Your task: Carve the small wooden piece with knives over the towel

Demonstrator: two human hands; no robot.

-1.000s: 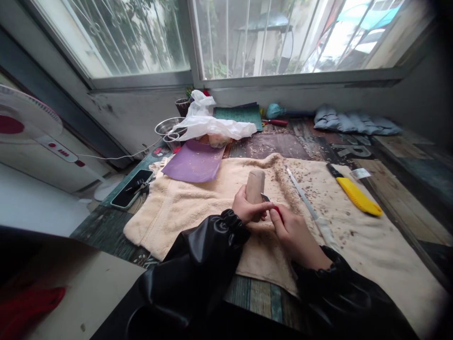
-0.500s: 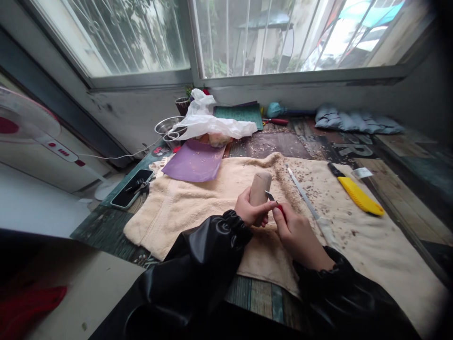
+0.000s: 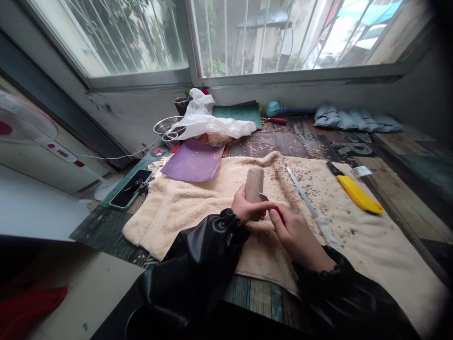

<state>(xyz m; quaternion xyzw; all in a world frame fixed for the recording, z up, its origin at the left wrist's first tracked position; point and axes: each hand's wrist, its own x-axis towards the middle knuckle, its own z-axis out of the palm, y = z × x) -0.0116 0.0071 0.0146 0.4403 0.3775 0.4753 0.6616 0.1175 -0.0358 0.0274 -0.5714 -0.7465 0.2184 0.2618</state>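
A brown block (image 3: 255,185), seemingly wood, stands nearly upright in my left hand (image 3: 244,206), whose fingers wrap round its lower part. My right hand (image 3: 295,233) is closed on the red handle of a small knife (image 3: 264,197). The blade lies against the block's right side, and my left thumb reaches across toward the knife. Both hands are above a beige towel (image 3: 191,203) strewn with brown shavings. My right palm hides part of the handle.
On the towel's right lie a yellow-handled tool (image 3: 359,194) and a long thin strip (image 3: 300,189). A purple sheet (image 3: 193,160), a phone (image 3: 130,189) with keys and a metal bowl (image 3: 168,126) are to the left. Behind are a white plastic bag (image 3: 219,126) and a green mat (image 3: 240,114).
The block in my left hand has shifted slightly left and stands more upright. The knife blade has moved left and slightly down with it.
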